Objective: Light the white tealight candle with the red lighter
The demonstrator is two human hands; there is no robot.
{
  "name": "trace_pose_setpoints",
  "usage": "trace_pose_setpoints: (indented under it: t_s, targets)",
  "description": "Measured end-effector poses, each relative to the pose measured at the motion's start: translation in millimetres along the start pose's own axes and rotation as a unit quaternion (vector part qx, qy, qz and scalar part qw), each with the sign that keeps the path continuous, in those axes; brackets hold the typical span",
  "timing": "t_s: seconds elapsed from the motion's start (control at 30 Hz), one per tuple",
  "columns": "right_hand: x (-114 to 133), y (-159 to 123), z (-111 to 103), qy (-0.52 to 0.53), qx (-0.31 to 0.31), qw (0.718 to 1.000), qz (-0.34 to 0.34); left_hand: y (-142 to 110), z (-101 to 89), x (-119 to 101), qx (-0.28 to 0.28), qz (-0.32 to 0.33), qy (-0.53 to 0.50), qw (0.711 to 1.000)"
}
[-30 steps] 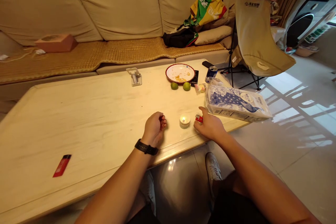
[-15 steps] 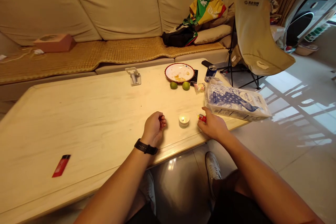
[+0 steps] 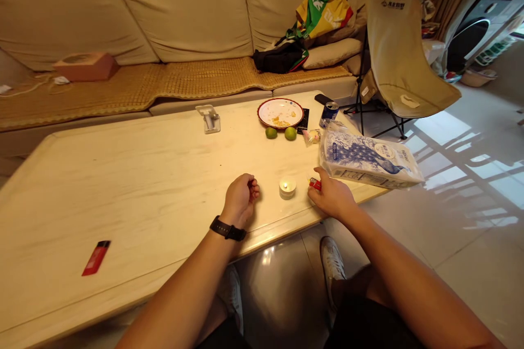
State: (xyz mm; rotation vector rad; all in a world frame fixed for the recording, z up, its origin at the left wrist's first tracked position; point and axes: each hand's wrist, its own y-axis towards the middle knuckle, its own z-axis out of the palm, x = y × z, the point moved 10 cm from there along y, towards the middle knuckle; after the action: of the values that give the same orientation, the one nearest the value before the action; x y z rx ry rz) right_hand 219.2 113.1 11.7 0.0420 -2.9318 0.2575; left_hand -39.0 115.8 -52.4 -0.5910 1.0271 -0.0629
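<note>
A small round tealight candle (image 3: 287, 189) stands on the pale table (image 3: 164, 185) between my hands, with a bright spot at its wick. Just to its right, my right hand (image 3: 333, 196) grips a red lighter (image 3: 315, 184), its tip pointing toward the candle. At that tip is a faint yellowish spot; whether it is a flame I cannot make out. My left hand (image 3: 240, 199) rests on its side left of the candle, apart from it. Its fingers are curled in, and nothing shows in them. On that wrist is a black band (image 3: 227, 229).
A red, black-ended flat piece (image 3: 96, 258) lies at the table's left. Behind the candle are two green limes (image 3: 290, 133), a plate (image 3: 280, 113), a blue can (image 3: 328, 113) and a white stand (image 3: 208, 120). A large tissue pack (image 3: 368, 155) overhangs the right edge.
</note>
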Motion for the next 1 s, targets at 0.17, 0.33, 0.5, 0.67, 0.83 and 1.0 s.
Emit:
trace_pose_setpoints:
  t_s: [0.17,0.33,0.5,0.67,0.83,1.0]
  targets:
    - [0.5,-0.1,1.7,-0.006,0.010,1.000,0.000,1.4,-0.1,1.5,0.001,-0.004,-0.002,1.000]
    - [2.0,-0.6,0.3,-0.006,0.004,1.000,-0.004,2.3,-0.6,1.7,0.001,-0.001,0.002,1.000]
    - [2.7,-0.7,1.0,-0.004,0.006,1.000,-0.004,2.3,-0.7,2.1,0.002,-0.002,0.002,1.000]
    - [2.9,-0.4,0.9,0.002,-0.003,1.000,-0.012,3.0,-1.0,2.6,0.002,-0.002,-0.003,1.000]
    - [2.9,-0.6,1.1,-0.002,-0.003,1.000,-0.009,3.7,-1.7,3.9,0.003,-0.005,-0.005,1.000]
    - [5.6,-1.0,-0.9,-0.004,0.005,1.000,-0.006,1.8,-1.5,2.7,-0.001,-0.004,-0.005,1.000]
